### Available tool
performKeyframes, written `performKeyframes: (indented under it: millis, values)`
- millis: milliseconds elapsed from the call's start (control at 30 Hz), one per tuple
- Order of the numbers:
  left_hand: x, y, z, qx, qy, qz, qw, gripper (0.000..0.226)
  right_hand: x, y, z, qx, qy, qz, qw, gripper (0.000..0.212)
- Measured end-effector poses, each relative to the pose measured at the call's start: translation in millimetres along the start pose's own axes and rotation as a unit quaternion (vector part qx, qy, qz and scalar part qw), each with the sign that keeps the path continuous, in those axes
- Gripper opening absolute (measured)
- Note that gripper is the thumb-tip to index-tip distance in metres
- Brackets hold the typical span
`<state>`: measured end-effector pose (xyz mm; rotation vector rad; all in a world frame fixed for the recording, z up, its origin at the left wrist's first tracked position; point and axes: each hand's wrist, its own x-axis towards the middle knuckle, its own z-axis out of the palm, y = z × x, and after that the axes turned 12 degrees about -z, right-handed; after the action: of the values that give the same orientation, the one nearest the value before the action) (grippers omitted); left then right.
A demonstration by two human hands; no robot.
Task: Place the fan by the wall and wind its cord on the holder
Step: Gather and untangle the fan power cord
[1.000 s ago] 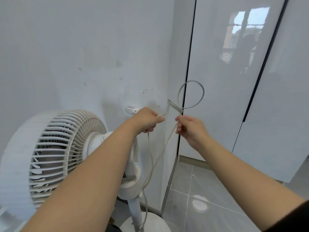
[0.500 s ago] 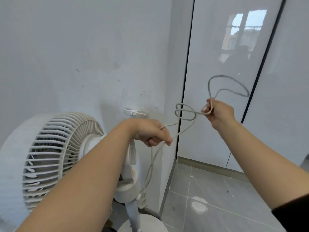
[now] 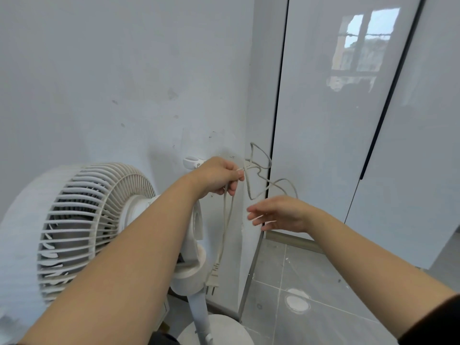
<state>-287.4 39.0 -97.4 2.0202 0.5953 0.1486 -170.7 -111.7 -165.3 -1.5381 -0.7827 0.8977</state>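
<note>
A white pedestal fan [image 3: 99,220] stands against the wall at lower left, its grille facing left. A small white cord holder [image 3: 191,162] is fixed to the wall just above it. My left hand [image 3: 219,175] pinches the grey cord [image 3: 258,175] right beside the holder. Loose loops of cord stick out to the right of that hand, and a length hangs down to the plug [image 3: 212,280]. My right hand [image 3: 278,212] hovers below the loops with fingers spread, holding nothing.
A wall corner edge [image 3: 251,245] runs down just right of the cord. Glossy white cabinet doors [image 3: 336,120] fill the right side. The fan's round base [image 3: 219,329] sits on the grey tiled floor [image 3: 311,282].
My right hand has let go of the cord loops and dropped lower with fingers spread. My left hand has risen to the holder with the cord. The plug now hangs free.
</note>
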Motion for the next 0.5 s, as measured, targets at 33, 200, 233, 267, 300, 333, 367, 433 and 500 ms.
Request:
performKeyframes:
  millis: [33, 200, 233, 267, 300, 333, 367, 433, 500]
  values:
    - [0, 0, 0, 0.0, 0.0, 0.002, 1.0, 0.026, 0, 0, 7, 0.0, -0.036, -0.024, 0.999, 0.019]
    - [-2, 2, 1, -0.003, -0.003, 0.014, 1.0, 0.025, 4, -2, 38, 0.014, -0.052, -0.122, 0.991, 0.013]
    - [-3, 2, 1, -0.003, -0.004, 0.016, 1.0, 0.025, 6, -2, 42, 0.005, -0.041, -0.132, 0.99, 0.01]
    - [-4, 1, 1, -0.004, -0.005, 0.017, 1.0, 0.024, 7, -2, 45, -0.007, -0.025, -0.143, 0.989, 0.009]
    - [-5, 1, 1, -0.007, -0.004, 0.017, 1.0, 0.022, 7, -2, 47, -0.021, 0.0, -0.155, 0.988, 0.011]
    - [-5, 1, 1, -0.01, -0.001, 0.014, 1.0, 0.018, 8, -2, 47, -0.031, 0.033, -0.166, 0.985, 0.012]
    - [-6, 1, 0, -0.014, 0.006, 0.009, 1.0, 0.016, 8, -2, 46, -0.032, 0.073, -0.177, 0.981, 0.013]
    - [-6, 2, 0, -0.02, 0.019, -0.003, 1.0, 0.017, 10, -3, 41, 0.001, 0.17, -0.192, 0.967, 0.015]
    - [-7, 3, 1, -0.021, 0.02, -0.017, 0.999, 0.016, 10, -5, 29, 0.048, 0.251, -0.199, 0.946, 0.018]
